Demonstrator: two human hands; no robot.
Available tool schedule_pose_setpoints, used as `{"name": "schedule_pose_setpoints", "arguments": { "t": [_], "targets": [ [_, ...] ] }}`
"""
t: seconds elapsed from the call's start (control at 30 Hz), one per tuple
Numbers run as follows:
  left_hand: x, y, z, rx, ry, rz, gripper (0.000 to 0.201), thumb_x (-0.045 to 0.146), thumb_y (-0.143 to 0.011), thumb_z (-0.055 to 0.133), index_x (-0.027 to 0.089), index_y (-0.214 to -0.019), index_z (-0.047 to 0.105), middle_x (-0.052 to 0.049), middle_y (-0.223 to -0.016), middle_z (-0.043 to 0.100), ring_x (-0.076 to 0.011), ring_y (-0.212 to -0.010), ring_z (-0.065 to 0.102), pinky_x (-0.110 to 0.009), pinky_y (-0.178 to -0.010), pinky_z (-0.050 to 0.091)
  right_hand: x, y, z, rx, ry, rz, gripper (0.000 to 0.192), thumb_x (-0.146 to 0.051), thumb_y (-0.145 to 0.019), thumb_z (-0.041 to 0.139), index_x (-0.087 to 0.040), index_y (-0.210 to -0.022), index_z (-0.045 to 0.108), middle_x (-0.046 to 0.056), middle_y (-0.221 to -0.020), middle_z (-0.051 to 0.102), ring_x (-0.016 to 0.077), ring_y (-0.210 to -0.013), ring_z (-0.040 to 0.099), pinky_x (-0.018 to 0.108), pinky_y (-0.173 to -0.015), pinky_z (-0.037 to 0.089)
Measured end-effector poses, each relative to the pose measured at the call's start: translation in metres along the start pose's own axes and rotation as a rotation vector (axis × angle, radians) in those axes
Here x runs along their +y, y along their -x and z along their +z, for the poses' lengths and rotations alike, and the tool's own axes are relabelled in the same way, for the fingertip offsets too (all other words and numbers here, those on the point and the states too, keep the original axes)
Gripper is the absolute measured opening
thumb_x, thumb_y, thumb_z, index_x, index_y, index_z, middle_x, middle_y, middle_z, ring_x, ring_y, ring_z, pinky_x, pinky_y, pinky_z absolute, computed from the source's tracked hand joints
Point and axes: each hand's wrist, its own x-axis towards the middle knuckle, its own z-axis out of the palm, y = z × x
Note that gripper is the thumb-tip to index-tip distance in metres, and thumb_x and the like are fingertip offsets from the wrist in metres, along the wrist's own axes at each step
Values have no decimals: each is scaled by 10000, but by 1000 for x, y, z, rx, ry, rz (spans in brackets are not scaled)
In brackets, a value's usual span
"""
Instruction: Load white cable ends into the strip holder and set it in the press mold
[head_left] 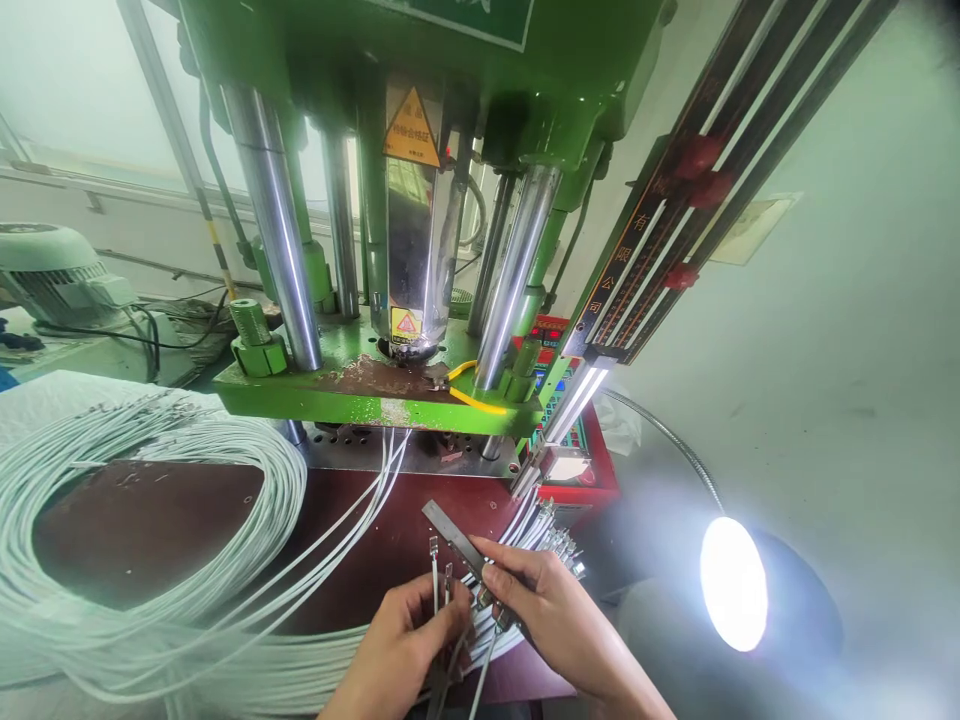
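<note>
My left hand point(405, 640) is closed on thin white cables point(435, 585) whose metal-tipped ends stick up past the fingers. In my right hand point(544, 605) is a flat grey metal bar point(446, 530), pinched between thumb and fingers and slanting up to the left. The two hands almost meet, and the lower part of the bar is partly hidden by the right fingers. Small metal fittings point(501, 618) show by the right fingertips; I cannot tell what they are fixed to. Behind the hands lies a bundle of white cables with metal ends point(559, 545).
A green press point(352, 400) stands ahead, with several white cables point(382, 490) running under its plate. Yellow-handled pliers point(480, 403) rest on the plate. A large cable coil point(289, 500) covers the left of the brown table point(150, 510). A lit lamp point(733, 583) is at right.
</note>
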Motion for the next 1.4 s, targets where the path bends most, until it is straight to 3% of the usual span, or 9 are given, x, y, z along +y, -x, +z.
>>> {"name": "schedule_pose_setpoints", "arguments": {
  "t": [0.1, 0.17, 0.5, 0.7, 0.87, 1.03, 1.23, 1.4],
  "targets": [
    [6, 1, -6, 85, 34, 16, 253, 385, -756, 674, 142, -826, 652, 3, -651, 605, -122, -610, 513, -228, -592, 387, 1, -1, -3, 2, 33, 21, 373, -392, -930, 490, -257, -1262, 591, -15, -843, 696, 169, -834, 602, 266, -761, 458],
    [9, 1, -8, 81, 50, 15, 255, 374, -786, 636, 139, -878, 663, -10, -655, 622, -132, -604, 522, -246, -600, 390, 1, -1, -4, 0, 40, 30, 375, -394, -930, 491, -255, -1264, 591, -25, -779, 663, 138, -731, 555, 246, -695, 434],
    [15, 3, -6, -31, 70, 71, 304, 412, -825, 614, 132, -941, 635, -31, -704, 636, -133, -536, 538, -269, -549, 430, -4, 1, -7, -35, -10, 28, 371, -382, -946, 467, -225, -1253, 604, -15, -779, 640, 120, -673, 463, 255, -641, 377],
    [18, 8, -5, 33, 113, 72, 309, 441, -827, 606, 152, -925, 653, -26, -726, 636, -140, -562, 544, -275, -568, 459, -9, 1, -7, -20, -33, 4, 407, -430, -933, 474, -230, -1266, 595, 14, -894, 684, 186, -873, 586, 293, -806, 451],
    [17, 4, -5, -16, 12, 88, 346, 452, -849, 575, 140, -700, 593, 7, -544, 564, -113, -468, 507, -242, -519, 413, -10, 2, -8, -17, -7, 15, 364, -404, -934, 489, -277, -1257, 596, -29, -861, 676, 148, -813, 570, 251, -760, 436],
    [11, 0, -7, -40, 44, 89, 301, 441, -844, 591, 145, -787, 590, 9, -639, 580, -96, -454, 494, -238, -482, 412, -9, 1, -7, 1, 36, 27, 351, -371, -932, 503, -279, -1259, 593, -38, -795, 649, 121, -730, 528, 235, -701, 419],
    [11, 1, -6, -44, 36, 77, 336, 468, -844, 572, 146, -748, 565, 13, -623, 558, -94, -441, 477, -236, -459, 402, -10, 1, -6, 4, 37, 26, 360, -377, -930, 503, -286, -1270, 581, -22, -877, 698, 162, -826, 593, 269, -775, 449],
    [11, 4, 2, 33, -167, 58, 329, 461, -751, 675, 155, -791, 560, 69, -549, 447, -66, -433, 374, -204, -444, 294, -13, 1, -3, 6, 12, 19, 365, -347, -926, 513, -260, -1275, 576, 9, -1005, 710, 219, -1013, 604, 325, -895, 445]
  ]
}}
